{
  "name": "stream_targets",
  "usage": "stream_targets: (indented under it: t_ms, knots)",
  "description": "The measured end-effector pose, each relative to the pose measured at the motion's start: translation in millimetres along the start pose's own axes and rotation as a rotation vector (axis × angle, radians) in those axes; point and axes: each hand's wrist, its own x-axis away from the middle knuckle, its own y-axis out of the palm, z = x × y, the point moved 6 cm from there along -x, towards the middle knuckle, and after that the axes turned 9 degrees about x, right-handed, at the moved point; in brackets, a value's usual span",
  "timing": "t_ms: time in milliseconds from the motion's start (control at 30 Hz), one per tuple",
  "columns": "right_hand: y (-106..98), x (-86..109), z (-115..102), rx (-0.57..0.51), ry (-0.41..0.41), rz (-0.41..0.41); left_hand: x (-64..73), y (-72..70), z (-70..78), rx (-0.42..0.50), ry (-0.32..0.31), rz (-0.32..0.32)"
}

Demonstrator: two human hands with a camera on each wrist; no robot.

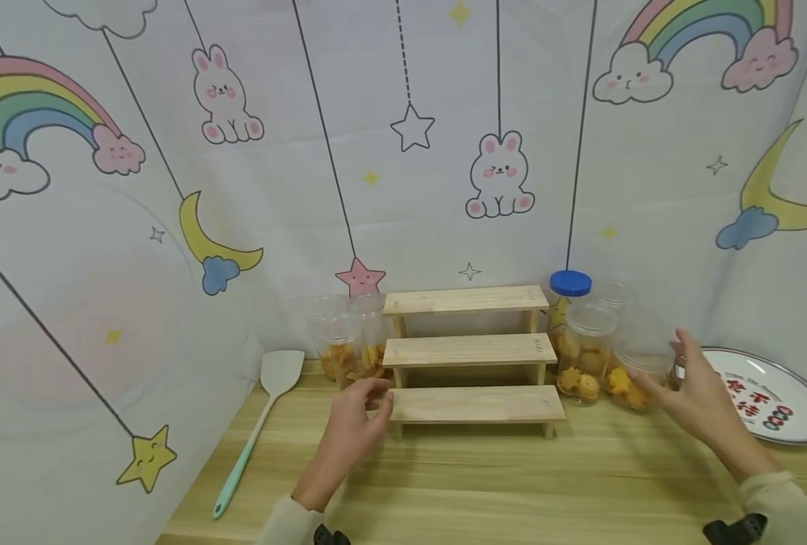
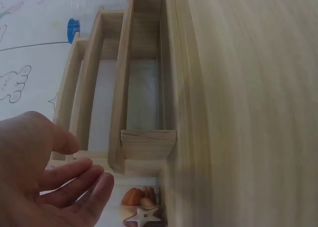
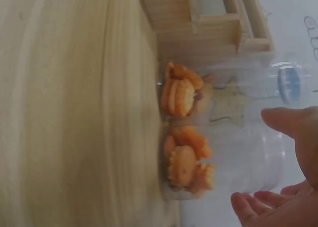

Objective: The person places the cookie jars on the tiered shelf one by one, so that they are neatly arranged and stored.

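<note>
My right hand is spread around the upper part of a clear jar of cookies, right of a three-tier wooden stand. In the right wrist view, thumb and fingers lie on either side of that jar; whether they touch it I cannot tell. A second cookie jar stands close beside it. By the stand's front left end is my left hand, fingers loosely bent and holding nothing. Just behind this hand stands a clear jar of snacks, partly hidden.
Behind the right-hand jars stand a blue-lidded jar and another clear one. A printed oval plate lies far right. On the left lies a white spatula with a green handle. A patterned wall sheet hangs behind.
</note>
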Motion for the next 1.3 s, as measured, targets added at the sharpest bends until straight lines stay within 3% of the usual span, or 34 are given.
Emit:
stream_targets:
  t_ms: [100, 233, 333, 467, 600, 967, 1300]
  knots:
    - [9, -3.0, 9, -0.015, 0.052, -0.06, -0.2, 6.9, -14.7, 0.053, -0.061, -0.006]
    - [16, -5.2, 15, -0.048, 0.076, -0.101, 0.3, 15.3, -27.2, 0.116, -0.096, -0.013]
    - [21, -6.5, 18, -0.075, 0.09, -0.117, -0.6, 17.3, -36.9, 0.195, -0.174, -0.006]
    - [24, -6.8, 21, -0.068, 0.103, -0.124, 2.9, 19.8, -53.0, 0.426, -0.361, -0.019]
    - [25, -6.4, 22, -0.042, 0.11, -0.124, 7.1, 23.2, -61.5, 0.609, -0.468, -0.043]
    - [27, -1.5, 27, -0.044, 0.182, -0.178, 9.4, 31.6, -64.4, 0.659, -0.452, -0.084]
    - [22, 10.0, 21, -0.013, 0.185, -0.136, 10.0, 27.7, -67.7, 0.675, -0.47, -0.106]
